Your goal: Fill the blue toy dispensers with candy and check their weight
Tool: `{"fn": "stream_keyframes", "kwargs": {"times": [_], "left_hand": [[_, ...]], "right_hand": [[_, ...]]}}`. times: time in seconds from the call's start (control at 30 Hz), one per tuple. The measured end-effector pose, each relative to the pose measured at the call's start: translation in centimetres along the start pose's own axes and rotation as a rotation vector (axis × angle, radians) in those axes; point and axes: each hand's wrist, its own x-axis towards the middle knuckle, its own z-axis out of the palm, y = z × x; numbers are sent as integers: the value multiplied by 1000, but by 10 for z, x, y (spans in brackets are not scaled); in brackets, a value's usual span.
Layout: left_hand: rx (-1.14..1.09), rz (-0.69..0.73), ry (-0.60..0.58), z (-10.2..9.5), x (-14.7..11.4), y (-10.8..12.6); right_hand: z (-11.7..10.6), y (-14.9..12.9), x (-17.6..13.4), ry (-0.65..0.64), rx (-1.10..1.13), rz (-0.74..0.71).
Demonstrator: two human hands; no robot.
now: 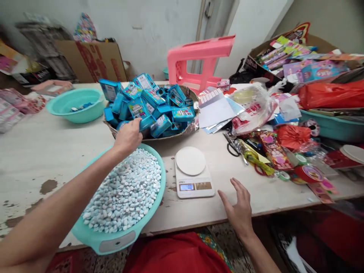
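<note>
My left hand point(129, 135) reaches over the tub to the near edge of a heap of small blue printed boxes point(138, 107). Its fingers are closed at one blue box point(147, 123), and the fingertips are partly hidden. The heap fills a low cardboard tray point(182, 135). Below my left forearm, a turquoise tub point(162, 185) holds many small white and pale blue candies point(122, 193). To its right lies a white kitchen scale point(190, 161), its plate bare and its display lit. My right hand point(239, 208) hovers by the table's front edge, open, thumb and fingers apart, holding nothing.
A second turquoise basin point(76, 110) with a few blue pieces stands at the back left. A pink plastic stool point(199, 57) lies behind the tray. Scissors point(231, 146), wrapped sweets, tape rolls and bags crowd the right side. An open carton point(251, 66) of packets stands behind them.
</note>
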Motion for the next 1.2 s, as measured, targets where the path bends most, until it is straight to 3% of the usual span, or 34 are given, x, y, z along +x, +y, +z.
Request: {"fn": "stream_keyframes", "kwargs": {"times": [0.07, 0.2, 0.3, 0.4, 0.53, 0.63, 0.73, 0.77, 0.83, 0.9, 0.93, 1.03, 1.1, 1.2], "left_hand": [[-256, -84, 42, -20, -7, 0], [-1088, -389, -118, -53, -33, 4], [-1421, -546, -163, -64, -54, 7], [-1496, -612, -161, -66, -70, 8], [-1414, -567, -244, -66, -94, 23], [-1340, -537, -348, -64, -125, 49], [-1224, -423, -509, -64, -153, 66], [-1137, -360, -498, -64, -159, 66], [-848, -214, -302, -65, -162, 53], [-478, -50, -52, -63, -159, 31], [-307, 25, 18, -59, -155, 19], [14, 153, -40, -41, -148, -12], [97, 167, -97, -27, -147, -22], [162, 184, -81, -15, -146, -26]], "right_hand": [[5, -15, 12, 31, 56, -76], [16, -56, 37, 88, 214, -264], [25, -90, 50, 75, 326, -378], [32, -122, 56, 48, 412, -477], [31, -155, 56, 59, 408, -644], [26, -171, 52, 106, 333, -805], [20, -177, 49, 7, 348, -903], [18, -177, 48, -34, 395, -892], [15, -175, 48, -97, 517, -766], [11, -173, 49, -156, 605, -505], [10, -174, 50, -196, 630, -355], [9, -179, 55, -388, 690, 12], [12, -184, 59, -514, 742, 142], [20, -190, 65, -613, 794, 241]]}}
